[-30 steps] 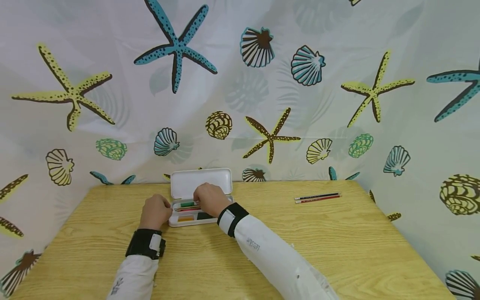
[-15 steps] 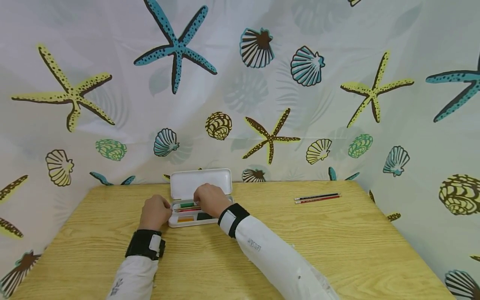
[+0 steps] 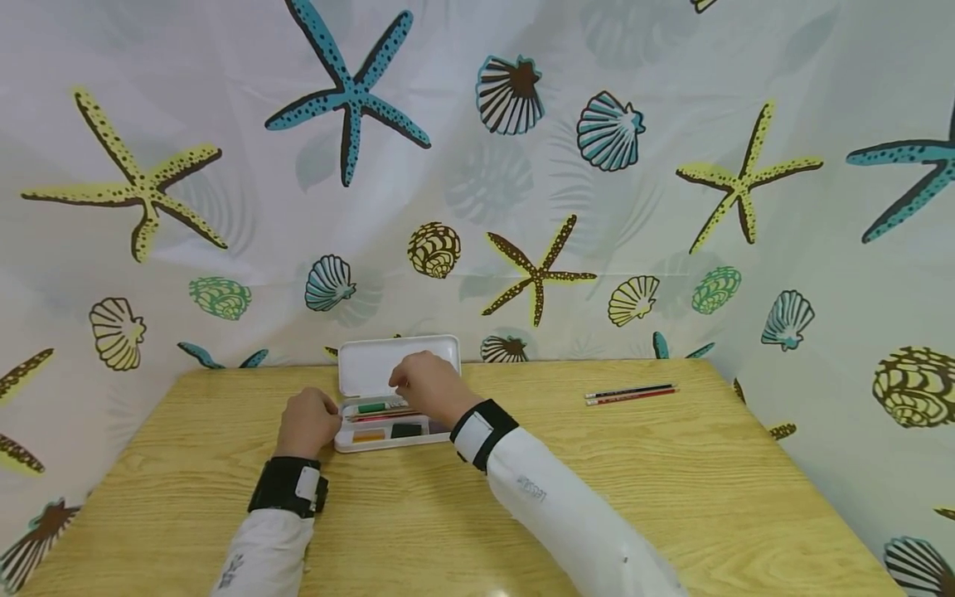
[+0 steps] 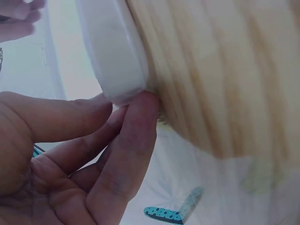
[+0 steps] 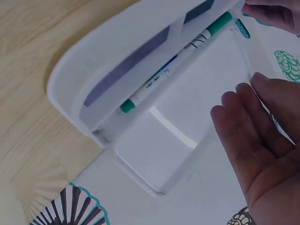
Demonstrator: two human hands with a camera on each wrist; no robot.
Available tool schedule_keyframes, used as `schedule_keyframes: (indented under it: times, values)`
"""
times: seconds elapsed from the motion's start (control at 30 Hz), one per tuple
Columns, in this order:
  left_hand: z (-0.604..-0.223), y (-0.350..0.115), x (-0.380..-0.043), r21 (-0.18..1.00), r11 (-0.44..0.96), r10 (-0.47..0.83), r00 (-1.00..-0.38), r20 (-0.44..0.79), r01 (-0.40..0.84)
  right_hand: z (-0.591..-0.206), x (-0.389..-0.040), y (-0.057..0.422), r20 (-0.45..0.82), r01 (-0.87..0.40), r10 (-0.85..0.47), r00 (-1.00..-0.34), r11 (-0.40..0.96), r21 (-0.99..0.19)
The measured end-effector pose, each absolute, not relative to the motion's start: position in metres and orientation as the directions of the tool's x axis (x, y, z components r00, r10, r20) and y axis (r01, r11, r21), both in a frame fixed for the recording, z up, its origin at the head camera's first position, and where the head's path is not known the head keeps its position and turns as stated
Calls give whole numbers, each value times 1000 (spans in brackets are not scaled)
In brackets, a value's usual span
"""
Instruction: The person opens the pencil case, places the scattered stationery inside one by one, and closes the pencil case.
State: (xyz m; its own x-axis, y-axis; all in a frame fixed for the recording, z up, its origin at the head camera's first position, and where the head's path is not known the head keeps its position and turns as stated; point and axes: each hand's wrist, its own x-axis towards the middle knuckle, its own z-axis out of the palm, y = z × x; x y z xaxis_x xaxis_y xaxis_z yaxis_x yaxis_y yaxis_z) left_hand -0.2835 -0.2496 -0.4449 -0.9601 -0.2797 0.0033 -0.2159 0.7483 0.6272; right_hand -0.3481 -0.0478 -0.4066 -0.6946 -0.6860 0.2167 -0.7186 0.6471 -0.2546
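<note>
A white pencil case [image 3: 376,446] lies with its lid [image 3: 366,369] raised behind it. Inside, a green-capped marker [image 3: 371,407] rests beside thin pencils [image 3: 384,416]; a yellow-orange block [image 3: 369,435] and a dark block [image 3: 406,430] sit in the front compartment. My left hand [image 3: 307,423] pinches the case's left end between thumb and fingertips, as the left wrist view shows [image 4: 124,91]. Over the case's right half, near the lid, hovers my right hand [image 3: 433,388]. In the right wrist view its fingers [image 5: 236,112] are loosely bent and hold nothing.
Two pencils, one dark [image 3: 629,390] and one red [image 3: 632,397], lie side by side at the back right of the wooden table [image 3: 567,473]. A cloth [image 3: 418,191] printed with starfish and shells hangs behind the table and along its sides.
My right hand has lifted out of the case and shifted slightly right, uncovering more of the marker and the dark block. The left hand stays at the case's end.
</note>
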Motion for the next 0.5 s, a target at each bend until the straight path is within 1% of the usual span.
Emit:
schedule_keyframes:
  times: [0.23,0.5]
  values:
    - [-445,-249,-283,623,754,-273,-962,9,-208,-388,-336,-33,275,-755,-703,-655,598,-270]
    - [-445,-248,-283,625,750,-276,-961,1,-215,-374,-324,-19,324,-772,-702,-635,565,-291]
